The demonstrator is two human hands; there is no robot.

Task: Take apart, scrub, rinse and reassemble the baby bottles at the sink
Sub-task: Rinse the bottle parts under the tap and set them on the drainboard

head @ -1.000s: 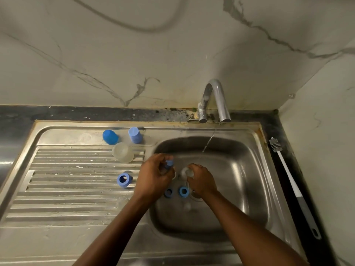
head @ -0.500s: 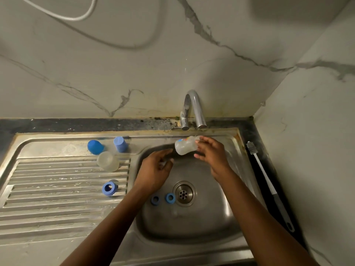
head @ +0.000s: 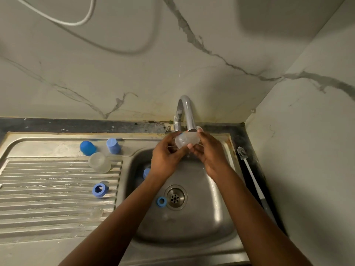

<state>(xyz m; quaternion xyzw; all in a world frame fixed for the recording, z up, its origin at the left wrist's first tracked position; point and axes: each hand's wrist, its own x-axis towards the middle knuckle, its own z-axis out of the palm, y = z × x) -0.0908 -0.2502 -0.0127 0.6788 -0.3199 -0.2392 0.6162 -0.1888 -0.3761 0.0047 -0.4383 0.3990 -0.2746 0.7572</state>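
The left hand (head: 165, 158) now joins the right hand (head: 209, 152), both curled round the bottle (head: 185, 142) raised under the tap (head: 185, 112), so rinsing seems underway.

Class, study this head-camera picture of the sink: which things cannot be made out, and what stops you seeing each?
Head view: the opening of the bottle, covered by the left hand, right hand and tap spout.
Head view: a blue part in the sink, mostly behind the left wrist.
Head view: a clear piece on the drainboard, too faint to identify.
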